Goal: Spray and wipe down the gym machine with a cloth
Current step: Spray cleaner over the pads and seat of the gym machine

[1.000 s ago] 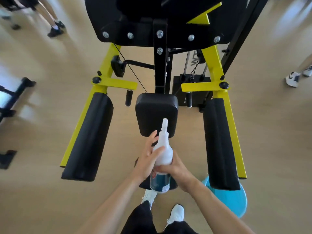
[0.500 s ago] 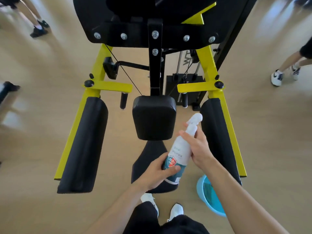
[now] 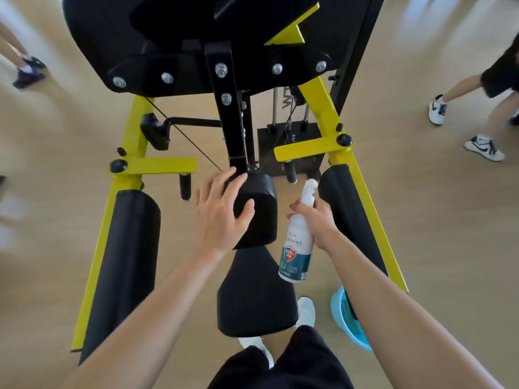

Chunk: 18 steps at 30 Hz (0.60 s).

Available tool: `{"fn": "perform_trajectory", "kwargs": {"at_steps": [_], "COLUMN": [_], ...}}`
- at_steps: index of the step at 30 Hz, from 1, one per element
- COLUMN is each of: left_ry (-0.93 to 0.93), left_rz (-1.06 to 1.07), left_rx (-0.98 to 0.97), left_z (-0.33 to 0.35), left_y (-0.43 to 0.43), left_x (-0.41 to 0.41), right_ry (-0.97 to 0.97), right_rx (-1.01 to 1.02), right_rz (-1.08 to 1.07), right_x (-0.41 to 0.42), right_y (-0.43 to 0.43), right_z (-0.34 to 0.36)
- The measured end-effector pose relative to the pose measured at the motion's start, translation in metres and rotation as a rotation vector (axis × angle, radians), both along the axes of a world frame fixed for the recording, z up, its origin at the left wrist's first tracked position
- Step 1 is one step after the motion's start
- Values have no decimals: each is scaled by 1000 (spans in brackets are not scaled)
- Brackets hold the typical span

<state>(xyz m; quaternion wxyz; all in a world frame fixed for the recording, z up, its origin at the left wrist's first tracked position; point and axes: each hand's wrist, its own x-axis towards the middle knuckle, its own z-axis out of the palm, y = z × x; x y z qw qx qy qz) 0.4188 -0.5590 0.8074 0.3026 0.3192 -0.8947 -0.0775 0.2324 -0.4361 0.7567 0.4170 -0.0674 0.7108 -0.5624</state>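
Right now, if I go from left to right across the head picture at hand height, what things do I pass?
Left long black pad → left hand → small middle pad → spray bottle → right hand → right long black pad.

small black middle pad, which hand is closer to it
Left. The left hand rests on the small black pad, at its left edge; the right hand is off to its right, apart, gripping the spray bottle.

Counted: one gym machine (image 3: 224, 113); one spray bottle (image 3: 297, 242); one blue basin (image 3: 341, 313); two long side pads (image 3: 126, 262); two centre pads (image 3: 258, 214).
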Motion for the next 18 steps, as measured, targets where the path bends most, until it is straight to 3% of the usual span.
{"fn": "perform_trajectory", "kwargs": {"at_steps": [3, 9, 18], "left_ry": [-127, -22, -51], "left_rz": [60, 100, 122], "left_rx": [45, 66, 47], "left_z": [-15, -24, -23], "left_y": [-8, -5, -5], "left_x": [-4, -8, -8], "right_ry": [-16, -30, 95], "right_rx": [-18, 26, 148], "right_rz": [4, 60, 132], "right_x": [-8, -23, -25], "right_y": [-14, -25, -16], "right_z": [-6, -10, -7]}}
